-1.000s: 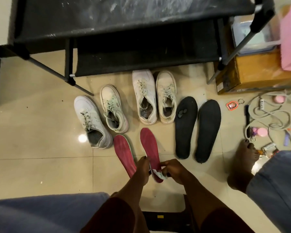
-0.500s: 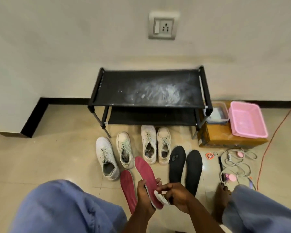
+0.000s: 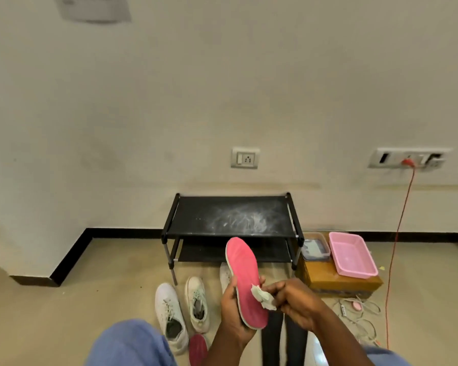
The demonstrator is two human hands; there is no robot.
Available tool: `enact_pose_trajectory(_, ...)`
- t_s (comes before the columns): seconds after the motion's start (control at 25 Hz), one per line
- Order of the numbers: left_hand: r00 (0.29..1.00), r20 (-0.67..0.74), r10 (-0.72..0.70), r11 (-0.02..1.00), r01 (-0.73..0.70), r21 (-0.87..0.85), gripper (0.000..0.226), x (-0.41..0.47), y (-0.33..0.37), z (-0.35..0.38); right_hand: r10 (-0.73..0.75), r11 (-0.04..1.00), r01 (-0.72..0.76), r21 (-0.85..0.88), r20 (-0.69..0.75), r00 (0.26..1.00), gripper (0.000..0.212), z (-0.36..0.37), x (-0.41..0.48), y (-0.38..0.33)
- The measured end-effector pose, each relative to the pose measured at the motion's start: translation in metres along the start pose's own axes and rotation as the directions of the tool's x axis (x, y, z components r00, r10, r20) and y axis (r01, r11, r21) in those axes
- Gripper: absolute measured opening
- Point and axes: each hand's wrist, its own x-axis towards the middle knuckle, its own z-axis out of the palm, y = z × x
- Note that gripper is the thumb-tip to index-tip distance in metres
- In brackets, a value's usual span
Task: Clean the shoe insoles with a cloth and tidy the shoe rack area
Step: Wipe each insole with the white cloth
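Two jobs: your left hand (image 3: 232, 310) grips the pink insole (image 3: 243, 265) (hold firm); your right hand (image 3: 299, 305), pinching the cloth (image 3: 262, 298), should wipe heel to toe.

floor (image 3: 64, 313): tan tiles | shoe rack (image 3: 230, 217) | white shoes (image 3: 169, 317) | red insole (image 3: 197, 350) | likely black insoles (image 3: 271, 344) | box (image 3: 328, 281) | cables (image 3: 360, 313)

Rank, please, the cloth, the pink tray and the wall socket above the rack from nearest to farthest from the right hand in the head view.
1. cloth: pinched in the right hand.
2. pink tray: on the box, to the right.
3. wall socket: on the far wall.
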Motion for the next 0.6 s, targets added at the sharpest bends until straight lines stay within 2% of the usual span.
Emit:
enact_pose_trajectory(0.08,0.999,0.045,0.014,1.0,-0.015,0.015,0.069,-0.012,0.014,0.026,-0.126,0.967,0.126,-0.223,0.012,0.992,0.03,0.012,-0.023,-0.027)
enact_pose_trajectory(0.12,0.998,0.06,0.019,1.0,-0.02,0.012,0.061,-0.016,0.02,0.037,-0.203,0.897,0.193,-0.397,0.017,0.979,0.027,0.02,-0.034,-0.037)
enact_pose_trajectory(0.2,0.996,0.086,0.016,1.0,-0.017,0.005,0.053,-0.022,0.03,0.058,-0.372,0.637,0.269,-0.722,0.018,0.928,0.027,0.033,-0.051,-0.055)
enact_pose_trajectory(0.24,0.994,0.107,0.023,1.0,-0.024,0.005,0.052,-0.028,0.033,0.069,-0.461,0.504,0.274,-0.819,0.013,0.887,0.027,0.038,-0.059,-0.064)
enact_pose_trajectory(0.32,0.985,0.169,0.044,0.999,-0.049,0.023,0.047,-0.037,0.041,0.086,-0.555,0.351,0.282,-0.893,0.044,0.831,0.026,0.047,-0.068,-0.083)
enact_pose_trajectory(0.44,0.975,0.218,0.043,0.995,-0.06,0.074,0.052,-0.038,0.051,0.102,-0.529,0.17,0.234,-0.957,0.112,0.841,0.03,0.053,-0.073,-0.108)
enact_pose_trajectory(0.52,0.975,0.22,0.042,0.995,-0.062,0.082,0.055,-0.036,0.059,0.113,-0.533,0.113,0.225,-0.968,0.132,0.836,0.032,0.054,-0.073,-0.121)
enact_pose_trajectory(0.6,0.974,0.221,0.043,0.993,-0.066,0.098,0.059,-0.035,0.068,0.122,-0.556,0.114,0.249,-0.962,0.146,0.818,0.033,0.055,-0.072,-0.13)
